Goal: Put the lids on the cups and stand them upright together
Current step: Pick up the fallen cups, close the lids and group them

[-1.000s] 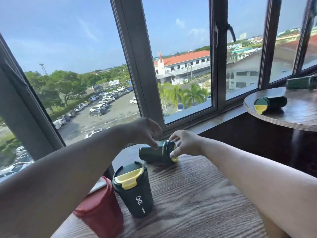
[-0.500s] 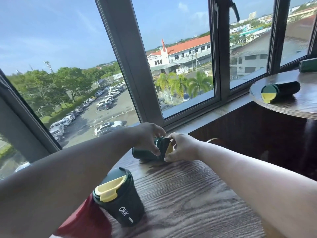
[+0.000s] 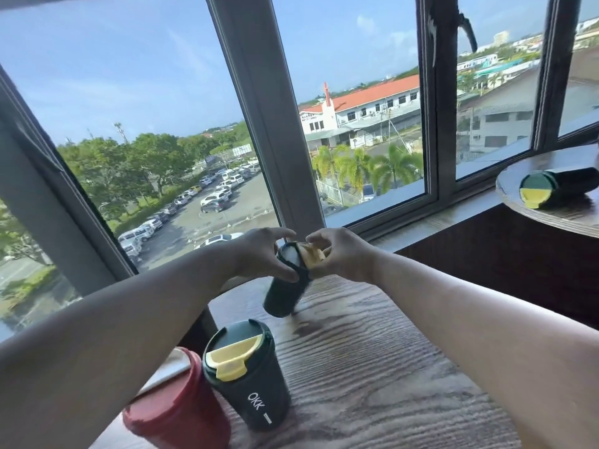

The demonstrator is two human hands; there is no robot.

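1. Our left hand (image 3: 262,254) curls its grip round the top of the cup (image 3: 283,293). Our right hand (image 3: 340,254) pinches the lid (image 3: 299,254) at its yellow flap.
2. We cannot tell whether the lid is fully seated. If it sits crooked, pressing it could pop it off.
3. The cup hangs tilted, its base low over the bench (image 3: 372,351), and blur hides any contact. Gripped so high, it may swing or slip.
4. Set down carelessly, it could knock the upright cup (image 3: 249,377) or the red cup (image 3: 175,413).
5. Another cup (image 3: 557,187) lies on the far bench (image 3: 570,218), easily forgotten.
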